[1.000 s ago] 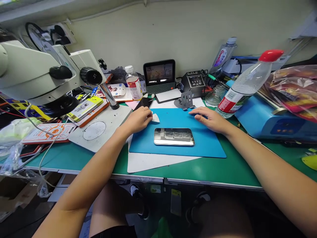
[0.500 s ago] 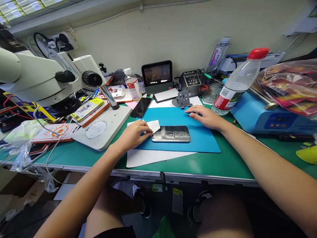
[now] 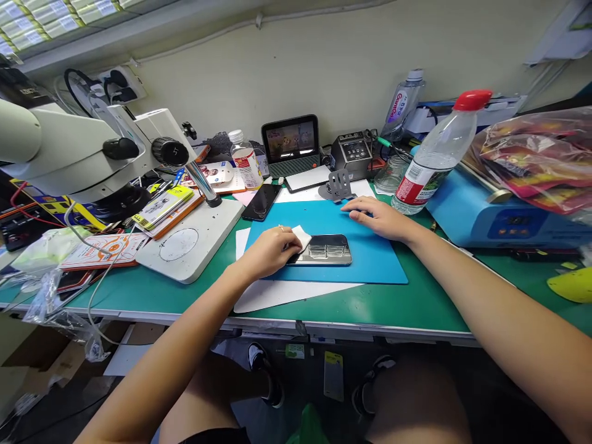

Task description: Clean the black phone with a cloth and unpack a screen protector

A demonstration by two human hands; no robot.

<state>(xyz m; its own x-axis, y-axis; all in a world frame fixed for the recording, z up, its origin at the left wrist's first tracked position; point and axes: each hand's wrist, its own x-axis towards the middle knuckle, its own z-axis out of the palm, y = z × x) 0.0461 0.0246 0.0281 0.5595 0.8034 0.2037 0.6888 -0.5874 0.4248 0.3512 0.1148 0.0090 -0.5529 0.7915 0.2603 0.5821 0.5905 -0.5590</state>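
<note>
A smartphone (image 3: 330, 250) lies flat on the blue mat (image 3: 379, 265), its dark glossy face reflecting the window blinds. My left hand (image 3: 272, 251) pinches a folded white wipe (image 3: 302, 238) against the phone's left end and covers that end. My right hand (image 3: 377, 217) rests on the far right part of the mat, fingers stretched out and holding nothing. Just beyond its fingertips stands a grey phone stand (image 3: 340, 186). Another black phone (image 3: 261, 202) lies at the mat's far left corner.
On the left stands a microscope whose white base (image 3: 189, 240) reaches close to the mat. A red-capped bottle (image 3: 423, 163) and a blue machine (image 3: 504, 216) are at the right. Behind the mat are a small screen (image 3: 293, 143) and a soldering station (image 3: 354, 154).
My left hand has slid to the right with the wipe, from the phone's left edge onto its face. My right hand stays about where it was.
</note>
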